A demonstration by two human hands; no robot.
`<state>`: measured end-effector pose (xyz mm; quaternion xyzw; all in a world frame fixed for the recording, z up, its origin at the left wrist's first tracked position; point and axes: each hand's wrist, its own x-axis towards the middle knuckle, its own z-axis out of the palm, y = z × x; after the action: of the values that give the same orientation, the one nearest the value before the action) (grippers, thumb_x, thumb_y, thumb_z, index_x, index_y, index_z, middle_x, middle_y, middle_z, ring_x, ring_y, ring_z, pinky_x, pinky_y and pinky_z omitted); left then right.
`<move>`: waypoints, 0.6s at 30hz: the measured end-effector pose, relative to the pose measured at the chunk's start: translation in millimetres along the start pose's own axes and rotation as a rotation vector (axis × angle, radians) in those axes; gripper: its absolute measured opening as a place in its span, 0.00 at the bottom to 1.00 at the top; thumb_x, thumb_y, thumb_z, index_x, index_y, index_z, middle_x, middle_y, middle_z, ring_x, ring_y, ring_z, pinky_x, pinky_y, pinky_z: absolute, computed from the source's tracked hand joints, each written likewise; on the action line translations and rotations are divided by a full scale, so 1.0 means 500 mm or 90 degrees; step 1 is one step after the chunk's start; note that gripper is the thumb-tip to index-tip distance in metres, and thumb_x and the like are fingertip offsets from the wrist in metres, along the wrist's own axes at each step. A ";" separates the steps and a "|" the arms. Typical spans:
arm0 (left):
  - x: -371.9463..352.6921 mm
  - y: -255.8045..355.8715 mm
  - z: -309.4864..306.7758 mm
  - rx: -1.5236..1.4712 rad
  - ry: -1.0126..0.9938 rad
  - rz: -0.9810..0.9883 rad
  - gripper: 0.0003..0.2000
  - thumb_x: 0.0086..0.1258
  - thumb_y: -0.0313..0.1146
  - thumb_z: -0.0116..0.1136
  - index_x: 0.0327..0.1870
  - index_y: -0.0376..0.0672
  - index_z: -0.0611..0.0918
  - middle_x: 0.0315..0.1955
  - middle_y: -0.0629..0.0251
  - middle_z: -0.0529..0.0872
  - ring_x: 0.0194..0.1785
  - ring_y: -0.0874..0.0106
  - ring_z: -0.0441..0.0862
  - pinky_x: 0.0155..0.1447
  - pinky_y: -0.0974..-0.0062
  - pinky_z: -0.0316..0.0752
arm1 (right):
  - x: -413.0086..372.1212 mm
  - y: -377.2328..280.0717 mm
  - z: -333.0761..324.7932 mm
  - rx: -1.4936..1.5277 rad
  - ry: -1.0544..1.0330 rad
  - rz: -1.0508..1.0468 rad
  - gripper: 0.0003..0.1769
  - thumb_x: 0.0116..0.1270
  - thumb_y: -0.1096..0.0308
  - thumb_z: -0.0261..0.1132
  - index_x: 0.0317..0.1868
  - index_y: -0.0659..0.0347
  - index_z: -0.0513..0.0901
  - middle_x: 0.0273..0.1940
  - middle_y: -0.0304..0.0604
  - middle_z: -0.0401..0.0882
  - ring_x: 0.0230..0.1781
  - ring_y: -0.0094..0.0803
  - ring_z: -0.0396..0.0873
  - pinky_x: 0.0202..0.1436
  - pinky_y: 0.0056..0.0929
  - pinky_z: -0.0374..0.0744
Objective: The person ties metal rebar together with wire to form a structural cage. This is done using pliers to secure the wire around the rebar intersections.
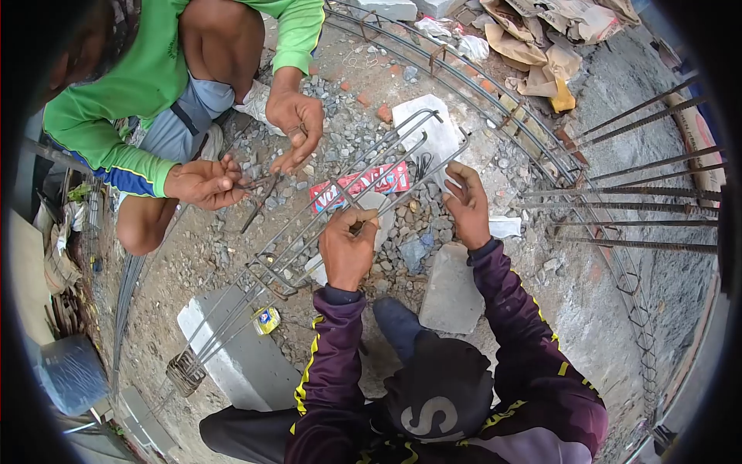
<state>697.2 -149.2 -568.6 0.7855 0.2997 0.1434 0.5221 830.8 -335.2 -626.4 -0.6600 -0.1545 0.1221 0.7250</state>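
Close in, bends over bare ground in dark sleeves and a dark cap (444, 387) marked with a pale S. Just ahead, reaches to the near side of the steel cage (267, 282) with the left hand (348, 251), with fingers curled in and thumb drawn to forefinger; cannot tell whether pinching a bar or thin wire. Holds the right hand (468, 210) up by the cage's far right end, with fingers loosely bent and parted; cannot tell if touching steel. Beneath the cage, includes red packets (386, 179) and a white sheet (417, 112), lying on gravel (371, 271). Close to the knees, also takes in a grey block (452, 290) and, further left, a pale slab (239, 348) bearing a small yellow container (267, 320). Across the cage at upper left, faces a co-worker in a green top (154, 100), crouching with both hands raised beside a slim dark rod (260, 205). Farther out, extends to long curved reinforcement (456, 73), crumpled brown paper (541, 54) and, on the right, to projecting ribbed bars (657, 189).
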 end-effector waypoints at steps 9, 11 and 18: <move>0.006 0.013 0.000 -0.006 0.008 -0.028 0.09 0.58 0.28 0.65 0.40 0.42 0.87 0.28 0.59 0.87 0.28 0.71 0.83 0.34 0.72 0.74 | 0.047 0.046 0.055 -0.099 -0.222 0.026 0.12 0.69 0.78 0.58 0.48 0.64 0.86 0.53 0.42 0.80 0.52 0.32 0.76 0.63 0.36 0.70; 0.004 0.023 -0.002 0.000 0.009 -0.044 0.11 0.59 0.28 0.65 0.44 0.43 0.86 0.26 0.61 0.86 0.25 0.72 0.81 0.33 0.72 0.73 | 0.040 0.046 0.062 -0.265 -0.242 -0.200 0.11 0.68 0.75 0.60 0.47 0.62 0.86 0.49 0.43 0.83 0.49 0.31 0.77 0.56 0.34 0.73; -0.003 0.031 0.003 0.010 0.013 0.009 0.15 0.59 0.24 0.65 0.48 0.44 0.81 0.20 0.62 0.83 0.20 0.75 0.76 0.28 0.76 0.69 | 0.029 0.052 0.104 0.040 -0.393 0.114 0.09 0.68 0.75 0.62 0.47 0.62 0.84 0.38 0.36 0.81 0.38 0.25 0.78 0.47 0.25 0.75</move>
<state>701.6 -155.5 -554.7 0.7903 0.3006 0.1526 0.5116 824.9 -279.2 -646.9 -0.5802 -0.3045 0.3843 0.6503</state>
